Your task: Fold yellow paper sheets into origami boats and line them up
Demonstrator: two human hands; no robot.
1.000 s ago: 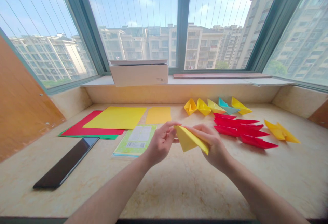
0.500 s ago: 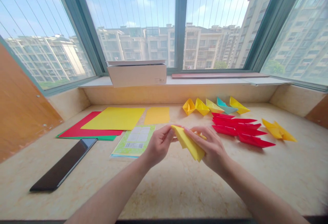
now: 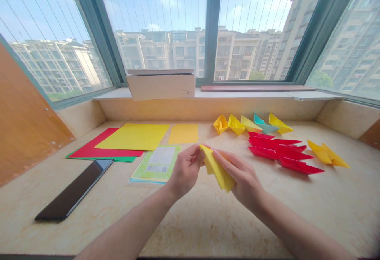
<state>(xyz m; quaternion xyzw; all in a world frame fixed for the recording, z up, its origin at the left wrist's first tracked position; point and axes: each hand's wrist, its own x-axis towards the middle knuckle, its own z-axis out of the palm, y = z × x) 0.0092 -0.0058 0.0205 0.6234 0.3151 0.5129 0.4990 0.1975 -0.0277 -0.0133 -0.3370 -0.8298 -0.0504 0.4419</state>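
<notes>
head view: left hand (image 3: 186, 171), right hand (image 3: 242, 181), fingers (image 3: 197, 151) closed on folded yellow paper (image 3: 216, 169).
i count paper boats (image 3: 264, 152) done at right of the desk (image 3: 208, 224), flat sheets (image 3: 133, 136) left.

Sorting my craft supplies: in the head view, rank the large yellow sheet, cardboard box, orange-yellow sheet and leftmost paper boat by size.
1. Yellow paper sheet and cardboard box: they look about alike, and the box sits farther away, so unranked.
2. Orange-yellow paper sheet.
3. Leftmost yellow paper boat.

Yellow folded paper (image 3: 218, 171) beside solid red origami boats (image 3: 292, 153).
</notes>
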